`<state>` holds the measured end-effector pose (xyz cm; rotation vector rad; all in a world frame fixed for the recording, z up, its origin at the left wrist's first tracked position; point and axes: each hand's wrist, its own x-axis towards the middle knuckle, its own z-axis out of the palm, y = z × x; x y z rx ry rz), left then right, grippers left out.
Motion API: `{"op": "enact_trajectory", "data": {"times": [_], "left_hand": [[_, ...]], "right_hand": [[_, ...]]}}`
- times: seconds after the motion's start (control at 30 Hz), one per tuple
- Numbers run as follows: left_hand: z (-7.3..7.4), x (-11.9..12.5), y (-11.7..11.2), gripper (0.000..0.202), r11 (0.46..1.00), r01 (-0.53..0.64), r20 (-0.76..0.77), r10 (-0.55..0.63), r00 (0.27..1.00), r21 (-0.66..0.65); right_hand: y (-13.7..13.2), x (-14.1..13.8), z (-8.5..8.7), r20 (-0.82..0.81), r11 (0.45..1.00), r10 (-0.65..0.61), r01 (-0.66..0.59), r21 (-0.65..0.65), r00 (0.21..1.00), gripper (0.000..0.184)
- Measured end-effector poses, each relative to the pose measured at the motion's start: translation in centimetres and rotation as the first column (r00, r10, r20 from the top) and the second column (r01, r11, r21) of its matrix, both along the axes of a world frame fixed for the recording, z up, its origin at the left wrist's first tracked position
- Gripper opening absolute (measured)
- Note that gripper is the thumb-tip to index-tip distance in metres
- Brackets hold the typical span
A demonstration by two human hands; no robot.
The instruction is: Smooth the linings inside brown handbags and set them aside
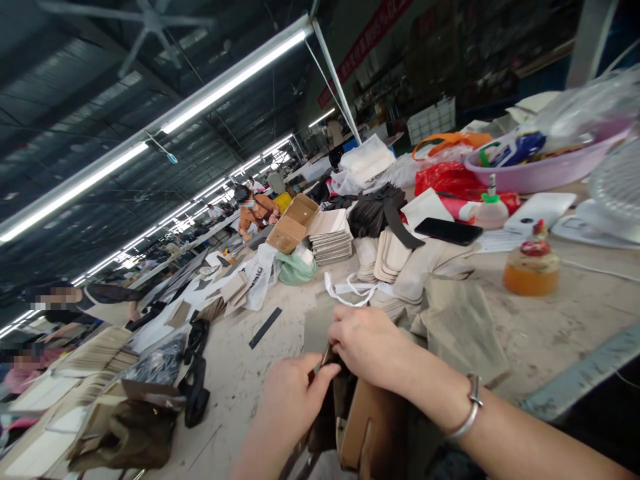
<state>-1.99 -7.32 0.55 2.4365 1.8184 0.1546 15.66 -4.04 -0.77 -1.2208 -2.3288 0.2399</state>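
Observation:
At the table's near edge, my left hand (295, 393) pinches the upper edge of a dark brown piece of fabric (325, 420) between thumb and fingers. My right hand (373, 343), with a bracelet on its wrist, is closed on the same edge just beside the left. Most of the fabric is hidden under my hands and below the frame. Close below the right hand stands a tan cardboard box or stiff panel (373, 423) with a slot in it. A translucent grey-green sheet (463, 330) lies to the right of my right hand.
Stacked beige panels (330, 233), an open cardboard box (295, 223) and a black phone (449, 231) lie beyond my hands. On the right are an amber glue jar (531, 270) and a purple basin (545, 175). An olive bag (125, 433) sits left. Co-workers are farther back.

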Motion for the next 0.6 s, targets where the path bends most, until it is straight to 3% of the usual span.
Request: {"op": "enact_trajectory", "data": {"times": [0.07,0.17,0.23,0.43,0.6], "left_hand": [[-0.2,0.3,0.6,0.04,1.0,0.011,-0.046,-0.01,0.999,0.029],[-0.7,0.0,0.8,0.042,0.999,0.011,-0.012,-0.01,1.0,0.049],[-0.9,-0.3,0.8,0.043,0.999,0.005,0.011,-0.005,1.0,0.048],[-0.9,-0.3,1.1,0.039,1.0,-0.02,-0.068,0.022,0.997,0.021],[-0.9,0.2,0.9,0.033,0.999,-0.038,-0.147,0.042,0.988,0.027]], "right_hand": [[0.0,0.5,0.1,-0.043,0.999,-0.028,0.027,-0.023,0.999,0.012],[0.1,1.6,0.3,-0.075,0.995,-0.088,0.084,-0.053,0.993,0.03],[0.3,2.4,0.3,-0.057,0.996,-0.091,0.09,-0.027,0.994,0.029],[0.8,3.2,-0.2,-0.052,0.999,-0.047,0.049,0.02,0.998,0.018],[1.0,2.8,-0.5,-0.087,0.992,0.09,-0.082,0.096,0.992,0.016]]}}
